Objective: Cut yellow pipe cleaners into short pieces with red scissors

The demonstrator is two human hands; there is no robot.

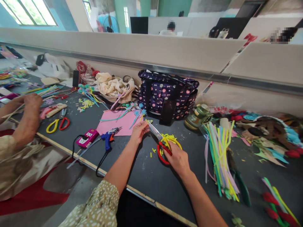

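Note:
My right hand (178, 157) is closed round the handles of a pair of scissors (155, 130), one red and one yellow. The blades point up and left to the fingertips of my left hand (139, 130), which pinch a small yellow-green piece (149, 121). Beneath and beside the scissors lies a pile of short yellow pieces (169, 138) on the dark table. A pink sheet (113, 121) lies to the left of my left hand, with blue flower-like stems (138, 113) at its right end. A blue glue gun (108, 138) rests at the sheet's lower edge.
Behind stand a patterned bag (153, 91), a phone (167, 113) and a green jar (198, 116). Bundled pastel stems (221, 160) lie right, red flowers (272, 205) at the lower right. At left are a pink box (87, 138), another pair of scissors (64, 123) and another person's hands (33, 107).

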